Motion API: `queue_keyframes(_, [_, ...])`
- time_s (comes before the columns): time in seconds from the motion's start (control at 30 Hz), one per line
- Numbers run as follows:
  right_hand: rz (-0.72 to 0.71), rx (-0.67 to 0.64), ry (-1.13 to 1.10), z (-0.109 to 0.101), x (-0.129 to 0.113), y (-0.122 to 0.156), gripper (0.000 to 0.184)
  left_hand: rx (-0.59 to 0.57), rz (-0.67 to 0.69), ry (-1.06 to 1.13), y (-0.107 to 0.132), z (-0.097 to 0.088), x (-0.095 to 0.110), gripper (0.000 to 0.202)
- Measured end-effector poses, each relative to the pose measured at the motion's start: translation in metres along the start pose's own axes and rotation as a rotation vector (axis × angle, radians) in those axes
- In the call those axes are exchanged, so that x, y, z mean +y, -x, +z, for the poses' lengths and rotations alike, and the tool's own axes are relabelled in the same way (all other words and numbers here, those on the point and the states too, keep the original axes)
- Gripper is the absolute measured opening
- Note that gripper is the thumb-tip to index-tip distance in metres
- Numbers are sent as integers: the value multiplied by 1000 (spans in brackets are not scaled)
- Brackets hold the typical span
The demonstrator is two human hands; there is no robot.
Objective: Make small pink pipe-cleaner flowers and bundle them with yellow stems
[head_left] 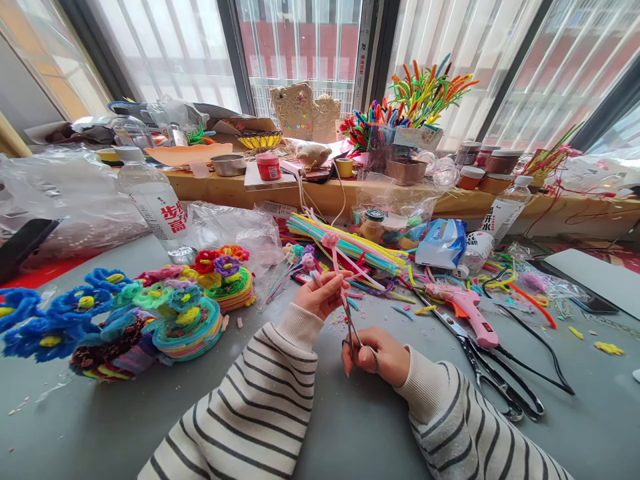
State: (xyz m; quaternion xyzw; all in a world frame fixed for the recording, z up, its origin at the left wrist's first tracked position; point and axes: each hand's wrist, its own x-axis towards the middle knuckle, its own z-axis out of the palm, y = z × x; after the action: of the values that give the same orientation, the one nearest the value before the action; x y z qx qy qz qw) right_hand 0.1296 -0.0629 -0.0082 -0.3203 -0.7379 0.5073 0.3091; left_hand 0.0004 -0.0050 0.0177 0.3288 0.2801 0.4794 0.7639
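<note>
Pink fuzzy stem (335,256) over table (360,420), clamped in my left fingers (332,287), long axis toward far edge. My right fingers (369,359), nearer front edge, closed on scissors (349,316); blades point at stem.

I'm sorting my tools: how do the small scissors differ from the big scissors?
The big scissors look clearly longer than the small scissors. The small scissors are held up in the right hand; the big scissors lie on the table. Both have metal blades.
</note>
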Motion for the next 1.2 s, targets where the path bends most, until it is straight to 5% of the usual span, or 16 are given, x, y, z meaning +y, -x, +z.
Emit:
queue_keyframes(0.5, [25, -4, -74, 0, 6, 0, 69, 38, -8, 35, 1, 0, 1, 14])
queue_keyframes(1.2, [-46, 11, -69, 0, 5, 1, 63, -55, -35, 19, -2, -2, -3, 20])
